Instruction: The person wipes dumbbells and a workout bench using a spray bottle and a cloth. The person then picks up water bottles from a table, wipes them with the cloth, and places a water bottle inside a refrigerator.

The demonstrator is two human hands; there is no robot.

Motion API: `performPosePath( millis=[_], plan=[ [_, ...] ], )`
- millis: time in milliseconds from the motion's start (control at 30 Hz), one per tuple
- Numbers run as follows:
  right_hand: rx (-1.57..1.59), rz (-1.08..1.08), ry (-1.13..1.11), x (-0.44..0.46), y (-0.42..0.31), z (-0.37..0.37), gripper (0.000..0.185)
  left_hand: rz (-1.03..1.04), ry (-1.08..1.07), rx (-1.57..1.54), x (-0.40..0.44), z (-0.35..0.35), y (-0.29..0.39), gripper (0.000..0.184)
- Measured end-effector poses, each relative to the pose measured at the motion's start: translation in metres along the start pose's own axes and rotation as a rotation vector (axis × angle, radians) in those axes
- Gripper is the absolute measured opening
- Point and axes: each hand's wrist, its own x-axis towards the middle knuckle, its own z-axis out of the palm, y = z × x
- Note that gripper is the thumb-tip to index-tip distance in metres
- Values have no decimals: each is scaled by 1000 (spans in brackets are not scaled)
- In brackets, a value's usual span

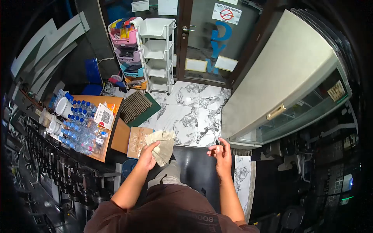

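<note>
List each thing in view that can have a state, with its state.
Left hand: closed on cloth
Cloth: held, creased
Right hand: half open, nothing visible held
Door: looks shut
Fridge: looks shut
Bottles: standing, mostly capped
Coloured rack: loaded
White rack: upright
Box: partly hidden, closure unclear

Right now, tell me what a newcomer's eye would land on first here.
The tall, pale glass-doored cabinet on the right probably catches the eye first. Next come the blue-capped bottles crowded on the wooden table at left. At lower centre, the left hand grips a beige cloth, the loosely curled right hand apart from it.
</note>
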Motion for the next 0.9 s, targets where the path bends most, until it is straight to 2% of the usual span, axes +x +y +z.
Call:
performPosePath(
  millis=[133, 200, 267, 333, 467, 533, 667, 700, 733, 800, 833, 900],
  plan=[
    [-119, -34, -108, 74, 1, 16, 46, 104, -46, -75, 67, 15, 27, 30],
    [-122, -17, -149, 113, 4, 24, 46, 118, -47, 37, 101, 29, 39, 32],
    [-127, -25, -196, 147, 10, 28, 45, 90, -97, -6, 136, 45, 54, 34],
    [-153, 20, -223, 175, 7, 30, 46, 71, -159, 84, 167, 60, 68, 35],
    [-218, 39, -227, 249, 9, 33, 43, 95, -150, 68, 217, 103, 101, 34],
    [-152, 37, -193, 286, 15, 35, 43, 14, -245, 66, 244, 109, 110, 34],
    [-116, 91, -173, 366, 19, 57, 42, -53, -140, 92, 289, 130, 127, 37],
    [-100, 98, -179, 388, 19, 64, 43, -11, -129, 225, 301, 131, 130, 39],
    [-104, 109, -210, 412, 23, 69, 43, 3, -104, 208, 316, 128, 129, 39],
    [-83, 80, -274, 460, 31, 79, 43, -74, 22, -139, 356, 110, 115, 44],
    [-123, 38, -335, 486, 37, 85, 44, -81, 180, -136, 378, 93, 108, 49],
    [-145, 44, -431, 536, 44, 97, 43, 0, 163, -245, 382, 112, 134, 51]
  ],
)
